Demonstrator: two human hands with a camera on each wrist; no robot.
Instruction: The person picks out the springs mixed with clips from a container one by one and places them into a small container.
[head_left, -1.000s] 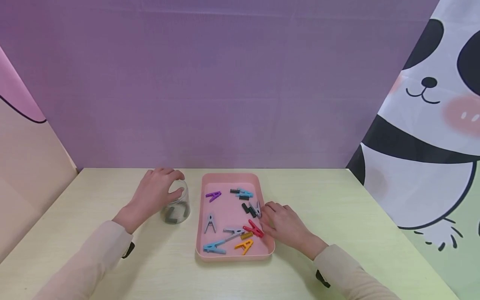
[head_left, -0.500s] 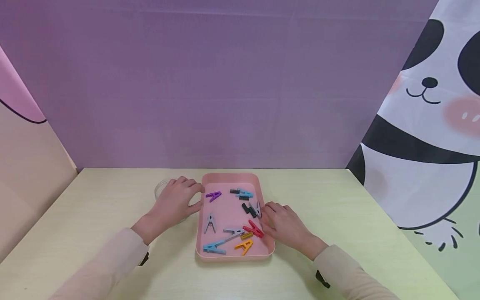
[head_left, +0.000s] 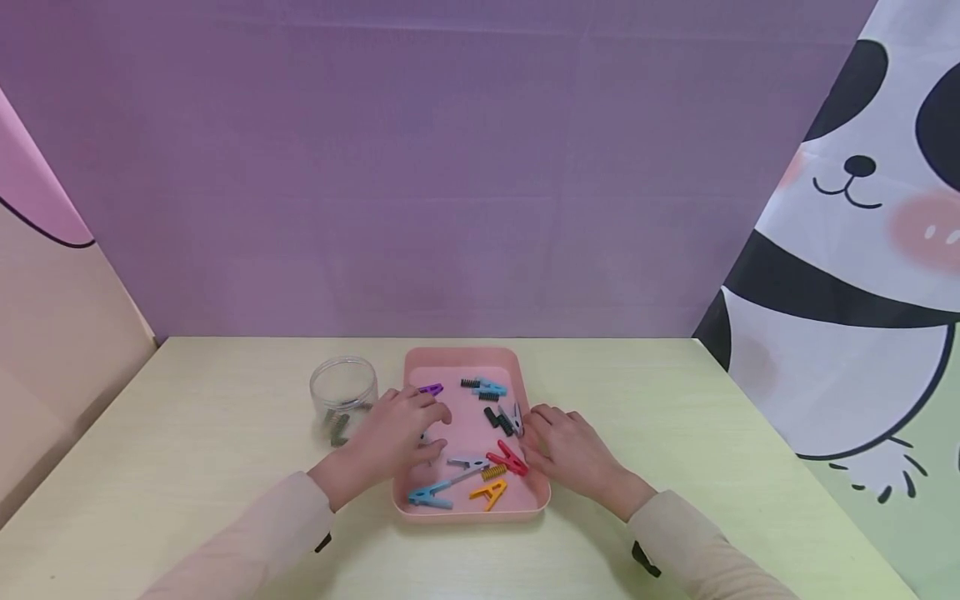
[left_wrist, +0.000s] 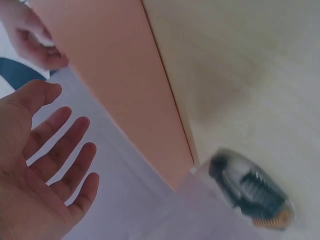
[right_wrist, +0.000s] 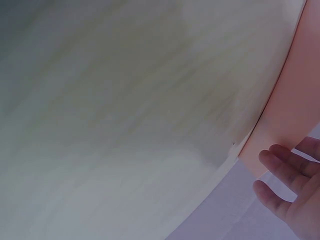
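Observation:
My left hand (head_left: pixel 397 437) reaches over the left rim of a pink tray (head_left: pixel 471 358). Its fingers are relaxed and apart, and nothing lies in its palm in the left wrist view. Parts of a purple clip (head_left: pixel 432 389) and a grey clip show around it. My right hand (head_left: pixel 566 446) rests at the tray's right rim; loosely bent fingers (right_wrist: pixel 270 160) touch the outer wall in the right wrist view. Nearest it inside are a red clip (head_left: pixel 507 457), a grey clip (head_left: pixel 516 418) and dark coil springs (head_left: pixel 498 421). The right thumb's contact is unclear.
Left of the tray stands a clear round jar (head_left: pixel 341 392) with dark springs inside; an orange one shows in the left wrist view. The tray also holds blue clips (head_left: pixel 429 497), a yellow clip (head_left: pixel 490 494) and a yellow spring (head_left: pixel 493 472). A purple cloth (head_left: pixel 420 183) hangs behind.
My left hand has left the jar's mouth and moved right and nearer over the tray. The jar stays on the table. My right hand has kept its place at the tray.

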